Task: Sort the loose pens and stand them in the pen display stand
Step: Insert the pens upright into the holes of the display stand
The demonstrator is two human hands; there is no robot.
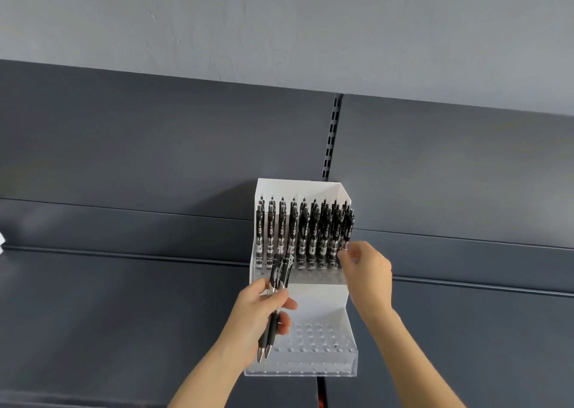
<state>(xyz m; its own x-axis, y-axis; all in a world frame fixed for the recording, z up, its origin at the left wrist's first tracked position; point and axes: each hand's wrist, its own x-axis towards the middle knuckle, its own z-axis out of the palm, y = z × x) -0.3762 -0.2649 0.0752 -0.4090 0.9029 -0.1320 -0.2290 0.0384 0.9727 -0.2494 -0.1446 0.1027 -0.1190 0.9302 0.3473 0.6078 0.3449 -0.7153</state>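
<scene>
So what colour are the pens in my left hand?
Black pens, silver tips; head view.

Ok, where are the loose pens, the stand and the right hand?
Loose pens (pixel 281 275): head view, black upper barrels.
Stand (pixel 316 299): head view, white middle wall.
Right hand (pixel 368 269): head view, its back.

I am holding both forearms stretched forward; my left hand (pixel 264 302) is gripping a bunch of pens (pixel 271 330), my right hand (pixel 368 268) is pinching a single pen (pixel 349 227) between thumb and forefinger.

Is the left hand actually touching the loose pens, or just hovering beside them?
Touching. The head view shows the left hand with its fingers and thumb curled round the barrels of the loose pens.
</scene>
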